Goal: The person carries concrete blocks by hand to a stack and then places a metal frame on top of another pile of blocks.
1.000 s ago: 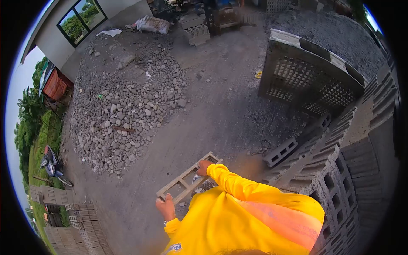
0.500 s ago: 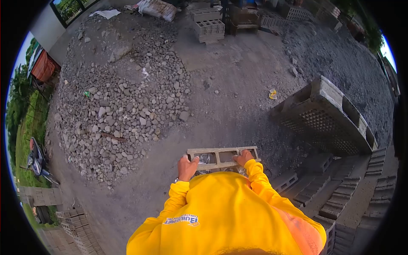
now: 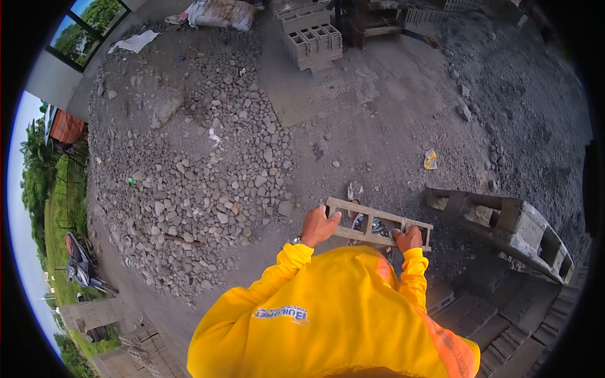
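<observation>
A grey concrete hollow block is held in front of my body, its hollow cells facing up so that my foot and the ground show through them. My left hand grips its left end, thumb over the rim. Toward the right end, my right hand is closed on the near edge. The block tilts, its left end farther from me than the right. Yellow sleeves cover both arms, and a watch is on the left wrist.
Loose gravel is heaped at left. A large block-shaped concrete structure stands at right, near rows of hollow blocks. Stacked blocks stand ahead, beside a dark machine. A yellow wrapper lies on the ground. A motorcycle is far left.
Both hands have moved right with the hollow block, which has swung from nearly level to a slant. My view has turned, and a foot now shows beyond the block.
</observation>
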`<act>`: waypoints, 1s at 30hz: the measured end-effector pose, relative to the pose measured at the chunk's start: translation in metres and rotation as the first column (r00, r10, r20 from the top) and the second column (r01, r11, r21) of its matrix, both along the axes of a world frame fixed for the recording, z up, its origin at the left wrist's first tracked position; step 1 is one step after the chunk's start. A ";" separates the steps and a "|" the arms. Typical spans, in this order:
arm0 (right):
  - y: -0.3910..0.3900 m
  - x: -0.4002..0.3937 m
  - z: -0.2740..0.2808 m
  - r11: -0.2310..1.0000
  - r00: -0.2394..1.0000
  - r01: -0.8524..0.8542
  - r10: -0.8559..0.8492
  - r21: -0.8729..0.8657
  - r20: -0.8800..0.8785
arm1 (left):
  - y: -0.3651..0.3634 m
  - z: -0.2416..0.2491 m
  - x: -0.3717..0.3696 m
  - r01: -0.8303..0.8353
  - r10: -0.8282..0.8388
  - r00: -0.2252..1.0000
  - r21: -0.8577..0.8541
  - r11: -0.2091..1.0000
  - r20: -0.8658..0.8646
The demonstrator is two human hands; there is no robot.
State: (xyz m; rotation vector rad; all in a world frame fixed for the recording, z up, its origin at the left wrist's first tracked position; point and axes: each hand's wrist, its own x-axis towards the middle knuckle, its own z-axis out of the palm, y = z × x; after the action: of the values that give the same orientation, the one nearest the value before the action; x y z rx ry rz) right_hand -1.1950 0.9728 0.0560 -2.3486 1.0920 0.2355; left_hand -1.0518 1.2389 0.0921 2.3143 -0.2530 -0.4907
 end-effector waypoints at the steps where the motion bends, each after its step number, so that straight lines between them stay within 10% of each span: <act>1: -0.019 0.030 -0.005 0.999 0.999 -0.028 0.029 -0.023 0.036 | -0.017 -0.005 0.031 -0.004 0.005 1.000 0.014 1.000 -0.026; 30: -0.275 0.824 0.051 0.891 0.887 -0.453 0.450 -0.005 -0.103 | -0.233 0.006 0.728 -0.227 0.219 0.973 0.110 0.968 0.077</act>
State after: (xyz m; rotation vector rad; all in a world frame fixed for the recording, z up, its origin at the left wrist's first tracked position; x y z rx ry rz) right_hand -0.3711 0.6976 0.1069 -2.6152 0.5714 0.5124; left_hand -0.3234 1.0063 0.0984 2.4393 0.0082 -0.3261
